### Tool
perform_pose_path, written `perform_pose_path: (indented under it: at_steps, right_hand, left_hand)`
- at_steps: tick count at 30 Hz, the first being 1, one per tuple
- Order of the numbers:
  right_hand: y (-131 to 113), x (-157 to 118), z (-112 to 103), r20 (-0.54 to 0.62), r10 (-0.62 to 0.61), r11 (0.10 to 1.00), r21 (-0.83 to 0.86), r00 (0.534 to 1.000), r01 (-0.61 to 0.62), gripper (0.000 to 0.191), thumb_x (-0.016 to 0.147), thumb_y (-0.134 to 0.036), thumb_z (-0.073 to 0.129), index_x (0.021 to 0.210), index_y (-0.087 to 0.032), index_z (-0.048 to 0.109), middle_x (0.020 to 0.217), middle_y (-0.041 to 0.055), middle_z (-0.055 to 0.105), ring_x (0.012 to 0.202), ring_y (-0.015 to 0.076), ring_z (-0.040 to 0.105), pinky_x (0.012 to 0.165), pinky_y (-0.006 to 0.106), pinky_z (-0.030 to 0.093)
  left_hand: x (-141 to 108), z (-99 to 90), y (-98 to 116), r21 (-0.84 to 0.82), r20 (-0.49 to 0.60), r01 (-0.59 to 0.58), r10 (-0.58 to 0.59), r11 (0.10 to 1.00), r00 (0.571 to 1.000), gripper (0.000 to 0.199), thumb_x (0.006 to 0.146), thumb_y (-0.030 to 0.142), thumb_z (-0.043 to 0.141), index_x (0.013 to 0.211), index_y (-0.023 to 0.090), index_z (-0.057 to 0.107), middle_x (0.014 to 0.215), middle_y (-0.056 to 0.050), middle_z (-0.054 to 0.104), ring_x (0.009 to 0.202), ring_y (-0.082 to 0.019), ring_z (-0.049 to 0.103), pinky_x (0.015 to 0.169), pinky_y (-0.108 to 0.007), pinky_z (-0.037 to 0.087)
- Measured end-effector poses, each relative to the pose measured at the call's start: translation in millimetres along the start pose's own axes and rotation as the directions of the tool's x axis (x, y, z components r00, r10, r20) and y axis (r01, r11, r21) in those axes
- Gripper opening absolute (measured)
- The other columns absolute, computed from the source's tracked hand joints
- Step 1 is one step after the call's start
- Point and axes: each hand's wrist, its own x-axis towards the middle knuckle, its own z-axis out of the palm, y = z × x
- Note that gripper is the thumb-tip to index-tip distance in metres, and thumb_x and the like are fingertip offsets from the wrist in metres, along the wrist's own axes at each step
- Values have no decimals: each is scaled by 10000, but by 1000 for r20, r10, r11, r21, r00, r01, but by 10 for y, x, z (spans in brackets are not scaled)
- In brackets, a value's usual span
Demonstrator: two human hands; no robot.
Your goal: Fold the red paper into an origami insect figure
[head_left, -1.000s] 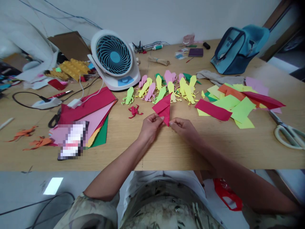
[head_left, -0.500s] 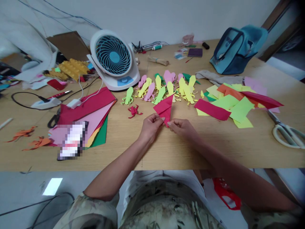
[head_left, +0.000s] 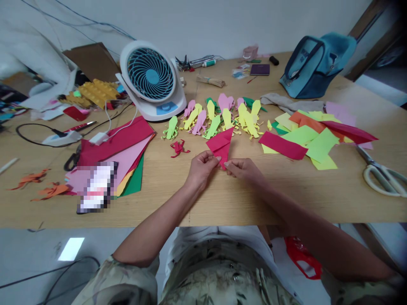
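Note:
A folded red paper (head_left: 221, 145), wide at the top and narrowing to a point at the bottom, is between my hands above the table. My left hand (head_left: 203, 167) pinches its lower left edge between thumb and fingers. On the other side, my right hand (head_left: 240, 167) grips the paper near its bottom tip, with fingers closed. Behind it stand several folded paper figures (head_left: 212, 127) in yellow, green and pink. A small red paper figure (head_left: 179, 148) lies left of my left hand.
Coloured sheets (head_left: 133, 178) and a blurred-out phone (head_left: 97, 188) lie left, near a fan (head_left: 152, 76). Cut paper pieces (head_left: 300, 135) and scissors (head_left: 381, 176) are on the right. A blue bag (head_left: 313, 67) stands at the back right of the table (head_left: 152, 207).
The red paper has shifted very slightly right and down. Both hands keep their hold on it, and the rest looks the same.

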Motion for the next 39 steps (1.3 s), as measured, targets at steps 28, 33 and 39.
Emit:
perform_pose_path:
  at_steps: [28,33,39]
  right_hand:
    - [15,2,34,-48,-31,999,11,998,31,479,750,-634,643,571,-208,516,501,-61,384,503,96,305,496,257,243]
    - [37,-4,41,-43,-41,999,-11,998,41,466,769,-621,626,583,-212,502,515,-62,371,508,97,299,497,256,237]
    - [116,1,71,-68,-49,998,-54,996,46,415,785,-555,582,582,-220,448,526,-57,357,514,100,301,491,254,214]
  left_hand:
    - [-45,1,52,153,79,67,-80,986,994,380,584,371,883,659,140,590,555,25,600,496,-61,504,519,-182,379]
    - [-48,-22,57,134,104,147,-161,980,981,420,534,376,923,613,129,593,509,32,583,429,-31,444,435,-155,322]
    - [-48,-19,120,-37,47,203,-201,979,979,317,589,240,901,797,108,700,564,-3,670,441,-57,574,410,-118,406]
